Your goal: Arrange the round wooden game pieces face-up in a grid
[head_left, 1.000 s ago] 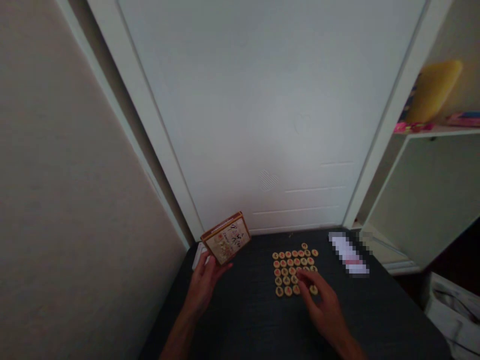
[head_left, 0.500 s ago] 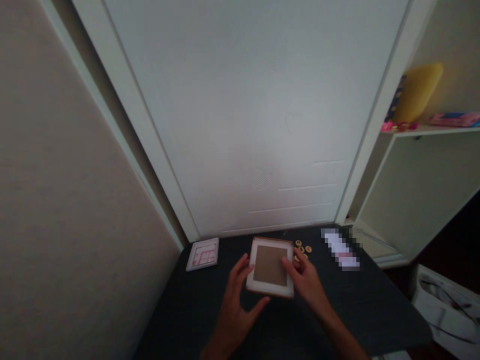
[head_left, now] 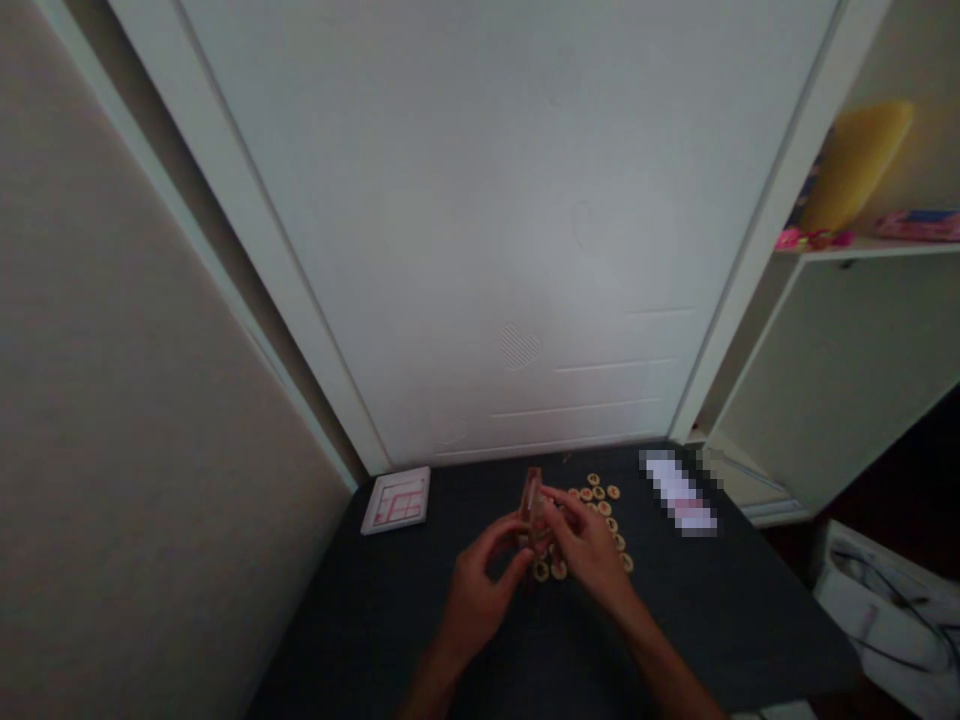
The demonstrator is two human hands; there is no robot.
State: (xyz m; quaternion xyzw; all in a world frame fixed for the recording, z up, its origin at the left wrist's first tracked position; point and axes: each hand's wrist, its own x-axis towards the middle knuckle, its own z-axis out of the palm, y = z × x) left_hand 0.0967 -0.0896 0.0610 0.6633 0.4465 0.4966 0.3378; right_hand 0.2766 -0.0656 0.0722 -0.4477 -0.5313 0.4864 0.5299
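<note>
Over the dark table (head_left: pixel 375 610) a shallow cardboard box part (head_left: pixel 532 490) is turned on edge, with its narrow side toward me. My left hand (head_left: pixel 481 582) has its fingers and thumb closed on the left side of it. My right hand (head_left: pixel 591 548) grips its right side, and the fingers partly cover it. Several small round wooden discs with dark marks (head_left: pixel 613 492) lie spread on the table behind, under and beside my hands. Some of these discs are hidden by my right hand.
A flat white box with red lines (head_left: pixel 396 499) lies at the table's back left. A blurred-out white and pink item (head_left: pixel 679 492) is at the back right. A white door panel (head_left: pixel 450 250) rises behind the table. White shelving (head_left: pixel 862 330) stands to the right.
The box part has turned from lying flat to standing on edge. My left hand has closed on it. More discs show on the table where it covered them.
</note>
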